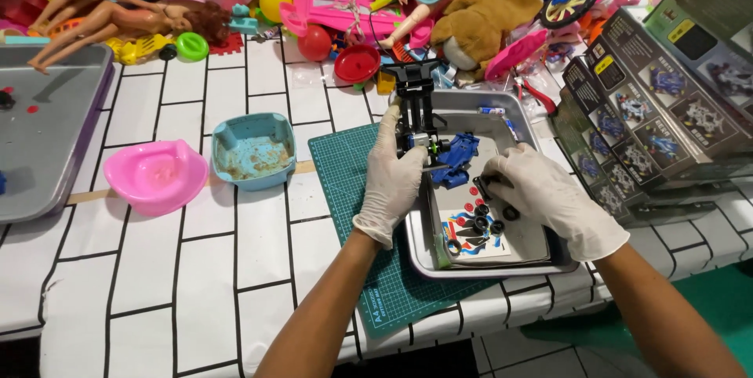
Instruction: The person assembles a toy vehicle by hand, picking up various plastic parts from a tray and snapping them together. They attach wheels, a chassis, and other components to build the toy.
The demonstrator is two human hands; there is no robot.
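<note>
My left hand, gloved in white, is closed around the black chassis of a small model racing car, steadying it upright over the far-left corner of a metal tray. My right hand, also gloved, pinches a small black part between fingertips at 3 o'clock from the chassis. A blue body shell lies between the hands, in the tray. At 6 o'clock from it sit loose black tyres on a printed sticker sheet.

The step in hand appears to be fitting the part to the chassis; it is best done with the left grip firm and low inside the tray, so a dropped piece stays within its walls.

The tray rests partly on a green cutting mat. Kit boxes crowd 3 o'clock; a toy heap lies at 12 o'clock. At 9 o'clock stand a blue toy potty and a pink one; the white tablecloth toward 7 o'clock offers the most open room.
</note>
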